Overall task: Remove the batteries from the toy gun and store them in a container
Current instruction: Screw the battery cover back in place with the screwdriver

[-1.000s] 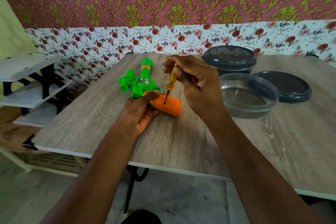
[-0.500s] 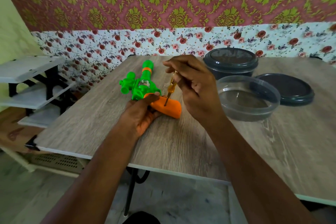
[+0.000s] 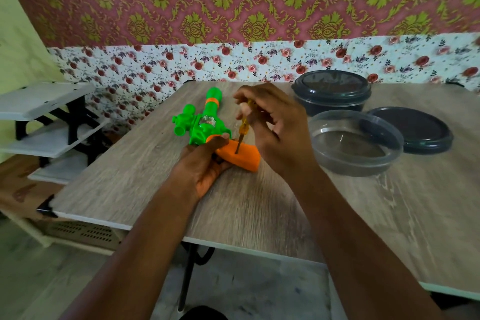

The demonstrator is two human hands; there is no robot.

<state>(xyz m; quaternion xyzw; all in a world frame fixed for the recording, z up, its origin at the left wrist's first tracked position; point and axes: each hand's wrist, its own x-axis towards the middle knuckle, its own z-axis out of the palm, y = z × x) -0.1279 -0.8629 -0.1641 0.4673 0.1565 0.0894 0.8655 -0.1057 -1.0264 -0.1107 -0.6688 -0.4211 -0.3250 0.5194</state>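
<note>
A green toy gun [image 3: 201, 122] with an orange grip [image 3: 245, 156] lies on its side on the wooden table [image 3: 259, 205], barrel pointing away. My left hand [image 3: 205, 161] grips the gun where the green body meets the orange grip. My right hand [image 3: 278, 130] pinches a small yellow-handled screwdriver [image 3: 242, 128], held nearly upright with its tip on the orange grip. An open clear container [image 3: 355, 141] stands right of my right hand. No batteries show.
A closed dark-lidded container [image 3: 331, 92] stands at the back. A loose dark lid [image 3: 413, 130] lies right of the open container. White shelves [image 3: 44, 122] stand left of the table. The table's front edge is close to me.
The right hand's fingers have shifted on the screwdriver handle while the tip stays on the orange grip. The left hand and the gun have kept their place.
</note>
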